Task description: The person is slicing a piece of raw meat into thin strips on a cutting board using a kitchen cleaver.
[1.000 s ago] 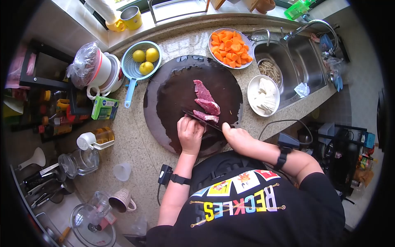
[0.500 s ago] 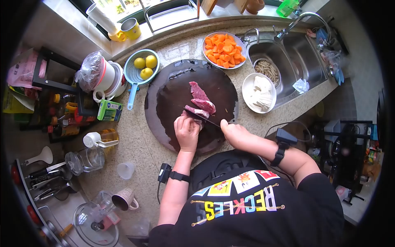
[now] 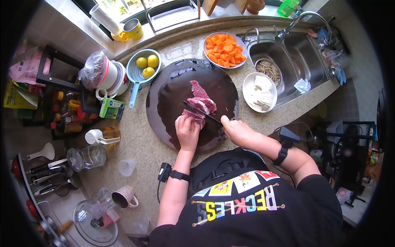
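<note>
Knife (image 3: 209, 115) shifted forward, lying diagonal, tip upper left.

A bright window (image 3: 123, 7) lies beyond a speckled counter (image 3: 138, 138) near a grey wall (image 3: 366, 68).

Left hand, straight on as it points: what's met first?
Probably the knife blade, just past the near meat piece the left hand seems to hold. Heights are unclear, so it might pass above instead.

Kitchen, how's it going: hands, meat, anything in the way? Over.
Right hand grips knife. Left hand holds nearest meat piece on board; knife between pieces. Nothing seems in the way, though left fingers are near knife.
</note>
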Demonstrator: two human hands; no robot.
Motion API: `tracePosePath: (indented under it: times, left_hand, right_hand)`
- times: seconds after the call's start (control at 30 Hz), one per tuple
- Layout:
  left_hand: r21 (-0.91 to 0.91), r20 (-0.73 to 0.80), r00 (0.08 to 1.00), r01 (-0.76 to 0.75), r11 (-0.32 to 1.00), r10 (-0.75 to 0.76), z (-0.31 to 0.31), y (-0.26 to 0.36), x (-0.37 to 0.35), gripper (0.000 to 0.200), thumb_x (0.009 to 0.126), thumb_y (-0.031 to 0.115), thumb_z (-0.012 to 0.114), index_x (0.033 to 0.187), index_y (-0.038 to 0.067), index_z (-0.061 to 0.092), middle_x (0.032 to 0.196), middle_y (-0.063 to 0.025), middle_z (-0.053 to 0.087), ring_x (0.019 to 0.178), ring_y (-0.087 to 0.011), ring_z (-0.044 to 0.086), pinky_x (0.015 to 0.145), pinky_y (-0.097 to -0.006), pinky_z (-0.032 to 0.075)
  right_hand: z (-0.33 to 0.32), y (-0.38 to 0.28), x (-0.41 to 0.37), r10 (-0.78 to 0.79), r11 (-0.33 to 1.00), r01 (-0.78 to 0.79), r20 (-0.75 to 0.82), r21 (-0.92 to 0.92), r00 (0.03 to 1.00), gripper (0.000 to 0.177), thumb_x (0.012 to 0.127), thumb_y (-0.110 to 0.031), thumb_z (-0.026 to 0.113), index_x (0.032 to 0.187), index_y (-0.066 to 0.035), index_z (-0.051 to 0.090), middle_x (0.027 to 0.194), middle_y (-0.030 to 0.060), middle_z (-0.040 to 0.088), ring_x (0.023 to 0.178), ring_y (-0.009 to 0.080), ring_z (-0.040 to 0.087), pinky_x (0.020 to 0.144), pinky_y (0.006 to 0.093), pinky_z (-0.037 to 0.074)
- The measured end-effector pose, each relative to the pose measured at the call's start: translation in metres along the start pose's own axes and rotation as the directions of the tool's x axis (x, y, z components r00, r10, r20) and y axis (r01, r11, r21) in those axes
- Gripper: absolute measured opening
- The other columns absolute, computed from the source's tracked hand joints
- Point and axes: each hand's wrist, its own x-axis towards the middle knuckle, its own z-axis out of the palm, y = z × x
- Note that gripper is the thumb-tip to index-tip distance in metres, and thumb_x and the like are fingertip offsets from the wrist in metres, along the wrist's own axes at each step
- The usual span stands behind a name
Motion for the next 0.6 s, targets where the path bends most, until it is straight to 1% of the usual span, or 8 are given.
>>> tracePosePath:
  times: [0.1,0.23,0.3,0.4,0.43,0.53,0.57,0.6]
  left_hand:
    - [-0.008,0.02,1.0,0.01,1.0,-0.01,-0.001,0.0,-0.002,0.021,0.065,0.001,0.067,0.085,0.002,0.06,0.095,-0.0122,0.057,0.097,-0.0329,0.054,0.086,-0.042,0.044]
    - [-0.019,0.031,0.999,0.014,1.0,-0.014,-0.001,0.0,0.0,0.021,0.064,0.0,0.067,0.084,0.002,0.06,0.096,-0.012,0.057,0.097,-0.033,0.054,0.086,-0.042,0.045]
    - [-0.014,0.041,0.999,0.02,1.0,-0.019,-0.001,0.0,0.0,0.021,0.064,0.001,0.068,0.084,0.002,0.06,0.095,-0.0118,0.057,0.097,-0.0329,0.054,0.086,-0.0419,0.045]
    - [-0.028,0.086,0.996,0.02,0.999,-0.017,-0.001,0.001,-0.001,0.021,0.065,0.002,0.068,0.085,0.003,0.061,0.095,-0.0114,0.057,0.096,-0.0326,0.054,0.085,-0.0419,0.045]
    - [-0.042,0.101,0.995,0.015,0.999,-0.01,0.0,0.0,0.001,0.022,0.065,0.002,0.069,0.085,0.003,0.061,0.094,-0.0111,0.057,0.096,-0.0324,0.054,0.085,-0.0419,0.045]
    - [-0.054,0.083,0.996,0.029,0.998,-0.024,-0.002,0.0,0.003,0.022,0.066,0.003,0.07,0.086,0.004,0.061,0.094,-0.0105,0.057,0.094,-0.032,0.054,0.084,-0.0415,0.045]
    - [-0.047,0.079,0.997,0.029,0.998,-0.025,-0.002,0.0,0.001,0.021,0.066,0.003,0.069,0.086,0.004,0.061,0.094,-0.0106,0.057,0.094,-0.032,0.054,0.084,-0.0415,0.045]
    - [-0.041,0.072,0.997,0.028,0.999,-0.025,-0.001,-0.001,0.001,0.021,0.066,0.003,0.069,0.086,0.004,0.062,0.094,-0.0106,0.057,0.094,-0.032,0.054,0.084,-0.0415,0.045]
  right_hand:
    - [0.004,0.003,-0.01,0.036,0.999,-0.034,0.098,-0.025,0.995,0.022,0.08,0.0,0.048,0.096,0.001,0.034,0.072,0.0245,0.062,0.073,0.0442,0.063,0.062,0.0508,0.051]
    - [0.003,-0.005,-0.005,0.079,0.995,-0.07,0.15,-0.064,0.985,0.019,0.081,0.0,0.047,0.095,0.001,0.035,0.072,0.0247,0.062,0.074,0.0441,0.064,0.063,0.0509,0.052]
    - [0.008,-0.014,0.013,0.095,0.994,-0.089,0.101,-0.064,0.99,0.016,0.082,-0.002,0.048,0.095,0.001,0.037,0.07,0.0237,0.063,0.072,0.0421,0.066,0.061,0.049,0.053]
    - [0.027,-0.028,0.065,-0.014,1.0,0.013,-0.079,-0.013,0.997,0.016,0.084,-0.006,0.051,0.094,0.002,0.042,0.065,0.021,0.063,0.065,0.0357,0.068,0.054,0.043,0.055]
    - [0.031,-0.032,0.081,-0.055,0.998,0.055,-0.109,-0.009,0.992,0.018,0.083,-0.007,0.053,0.094,0.002,0.042,0.066,0.0214,0.063,0.065,0.0347,0.068,0.053,0.0423,0.055]
    - [0.026,-0.038,0.098,-0.088,0.993,0.098,-0.132,0.07,0.987,0.022,0.081,-0.007,0.056,0.094,0.002,0.041,0.071,0.0225,0.064,0.068,0.0357,0.068,0.056,0.0424,0.055]
    - [0.025,-0.038,0.095,-0.093,0.992,0.103,-0.134,0.067,0.987,0.022,0.081,-0.007,0.056,0.094,0.002,0.041,0.071,0.0225,0.064,0.068,0.0357,0.068,0.056,0.0424,0.055]
    - [0.023,-0.035,0.09,-0.052,0.996,0.058,-0.093,0.072,0.994,0.022,0.081,-0.006,0.055,0.095,0.003,0.04,0.072,0.0239,0.064,0.071,0.0379,0.067,0.059,0.0447,0.054]
